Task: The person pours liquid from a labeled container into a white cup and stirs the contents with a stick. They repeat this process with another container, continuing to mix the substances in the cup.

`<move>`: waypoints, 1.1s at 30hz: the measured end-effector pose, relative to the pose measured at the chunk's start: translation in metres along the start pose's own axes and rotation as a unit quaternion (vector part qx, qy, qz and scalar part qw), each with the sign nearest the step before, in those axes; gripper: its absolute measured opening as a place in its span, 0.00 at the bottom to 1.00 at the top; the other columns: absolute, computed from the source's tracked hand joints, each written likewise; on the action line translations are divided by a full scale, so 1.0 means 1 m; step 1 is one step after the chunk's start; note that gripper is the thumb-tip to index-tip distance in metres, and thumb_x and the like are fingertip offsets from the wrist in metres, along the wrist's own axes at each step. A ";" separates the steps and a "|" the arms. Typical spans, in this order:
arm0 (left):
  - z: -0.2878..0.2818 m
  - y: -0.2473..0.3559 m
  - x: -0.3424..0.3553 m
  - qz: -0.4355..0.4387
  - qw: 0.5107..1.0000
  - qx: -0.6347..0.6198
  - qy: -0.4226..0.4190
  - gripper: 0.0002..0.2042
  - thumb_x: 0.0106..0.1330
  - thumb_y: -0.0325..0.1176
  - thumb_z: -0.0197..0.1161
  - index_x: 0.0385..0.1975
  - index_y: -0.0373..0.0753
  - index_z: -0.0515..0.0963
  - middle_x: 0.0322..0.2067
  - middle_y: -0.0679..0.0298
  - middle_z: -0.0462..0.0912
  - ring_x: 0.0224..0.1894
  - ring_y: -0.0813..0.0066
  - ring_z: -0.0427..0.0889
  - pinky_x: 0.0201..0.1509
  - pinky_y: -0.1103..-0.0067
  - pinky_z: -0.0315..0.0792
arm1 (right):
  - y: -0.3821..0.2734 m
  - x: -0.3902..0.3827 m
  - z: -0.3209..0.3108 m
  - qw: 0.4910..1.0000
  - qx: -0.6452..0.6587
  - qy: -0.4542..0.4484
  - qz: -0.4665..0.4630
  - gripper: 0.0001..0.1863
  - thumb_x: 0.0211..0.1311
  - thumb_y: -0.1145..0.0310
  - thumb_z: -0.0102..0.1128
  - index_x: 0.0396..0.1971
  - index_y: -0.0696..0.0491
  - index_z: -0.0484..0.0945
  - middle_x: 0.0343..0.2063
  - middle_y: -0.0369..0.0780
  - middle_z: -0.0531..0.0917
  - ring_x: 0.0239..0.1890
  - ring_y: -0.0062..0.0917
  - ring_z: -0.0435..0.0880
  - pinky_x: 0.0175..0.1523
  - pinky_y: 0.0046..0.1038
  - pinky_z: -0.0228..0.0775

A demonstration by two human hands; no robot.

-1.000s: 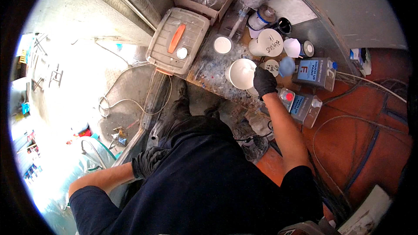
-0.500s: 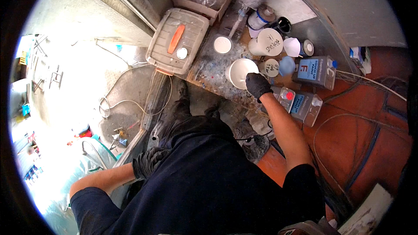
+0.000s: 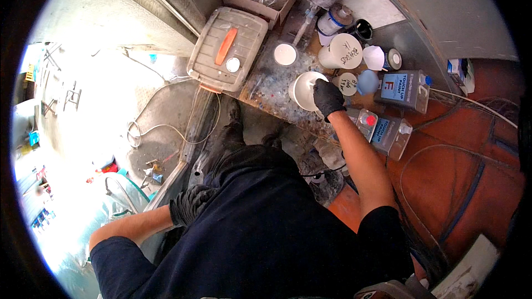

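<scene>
My right hand, in a black glove, is over the near right rim of a white mixing cup on the workbench. Its fingers are closed, and what they grip is hidden; a pale, thin piece shows just beside them inside the cup. The cup's contents look white. My left hand, also black-gloved, rests against my waist with its fingers curled in and nothing visible in them. Right of the cup stand a small lidded tub with handwriting and a blue round piece.
A stained workbench carries a lidded plastic bin, a white round lid, a large white tub and a cardboard box. Metal paint cans line its right side. A cable loops over the floor at left.
My right hand has moved slightly up over the cup's rim, its fingers reaching further along it. My left hand stays at my waist. The whole view has shifted a little.
</scene>
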State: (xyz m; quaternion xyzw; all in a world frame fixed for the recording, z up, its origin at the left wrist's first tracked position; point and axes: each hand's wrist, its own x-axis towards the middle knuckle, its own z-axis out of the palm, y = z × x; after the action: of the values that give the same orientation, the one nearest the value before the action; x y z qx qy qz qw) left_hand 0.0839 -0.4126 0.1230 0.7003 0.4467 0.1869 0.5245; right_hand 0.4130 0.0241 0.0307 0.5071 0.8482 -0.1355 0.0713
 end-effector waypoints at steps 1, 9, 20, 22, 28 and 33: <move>-0.002 0.001 0.001 0.004 1.000 0.008 0.004 0.23 0.72 0.46 0.40 0.58 0.37 0.67 0.45 0.51 0.74 0.46 0.54 0.74 0.52 0.62 0.66 | 0.003 -0.002 0.003 1.000 0.007 -0.014 -0.018 0.11 0.59 0.63 0.52 0.29 0.54 0.79 0.29 0.50 0.83 0.34 0.45 0.83 0.39 0.46 0.74; -0.012 0.016 0.008 0.006 1.000 0.008 0.026 0.22 0.65 0.42 0.53 0.54 0.32 0.70 0.45 0.47 0.77 0.44 0.50 0.77 0.51 0.62 0.70 | 0.026 -0.012 -0.004 0.998 -0.054 -0.034 0.000 0.11 0.57 0.65 0.51 0.29 0.53 0.80 0.28 0.49 0.83 0.32 0.45 0.84 0.36 0.46 0.75; -0.010 0.019 0.006 0.008 0.999 0.033 0.040 0.22 0.72 0.43 0.42 0.58 0.35 0.67 0.47 0.50 0.73 0.48 0.54 0.73 0.53 0.62 0.67 | 0.039 -0.009 -0.004 0.992 -0.071 -0.075 -0.079 0.10 0.58 0.64 0.50 0.28 0.52 0.79 0.27 0.48 0.83 0.31 0.44 0.84 0.35 0.44 0.76; -0.015 0.024 0.010 0.025 0.998 0.043 0.042 0.22 0.72 0.44 0.42 0.59 0.36 0.67 0.47 0.49 0.73 0.47 0.54 0.73 0.54 0.63 0.67 | 0.031 -0.005 -0.011 0.996 -0.073 -0.043 -0.031 0.10 0.58 0.64 0.50 0.28 0.52 0.79 0.27 0.48 0.83 0.31 0.43 0.84 0.36 0.44 0.76; -0.009 0.016 0.008 0.000 1.000 0.020 0.012 0.23 0.72 0.44 0.43 0.60 0.36 0.66 0.47 0.49 0.73 0.47 0.53 0.73 0.55 0.63 0.67 | 0.013 -0.003 -0.008 0.994 0.027 -0.049 -0.093 0.11 0.59 0.63 0.50 0.30 0.53 0.78 0.28 0.49 0.83 0.32 0.45 0.83 0.36 0.46 0.74; -0.010 0.018 0.010 0.006 1.000 0.015 0.020 0.23 0.72 0.45 0.41 0.60 0.37 0.67 0.47 0.49 0.73 0.47 0.53 0.73 0.56 0.63 0.66 | 0.037 -0.003 -0.014 0.994 -0.064 -0.084 -0.042 0.11 0.55 0.64 0.53 0.32 0.51 0.82 0.30 0.48 0.84 0.34 0.44 0.84 0.40 0.46 0.76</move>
State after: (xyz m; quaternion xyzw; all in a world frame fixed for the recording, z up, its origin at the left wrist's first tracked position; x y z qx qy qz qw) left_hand 0.0896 -0.3990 0.1411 0.7066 0.4557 0.1975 0.5039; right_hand 0.4470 0.0428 0.0388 0.4520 0.8667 -0.1263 0.1689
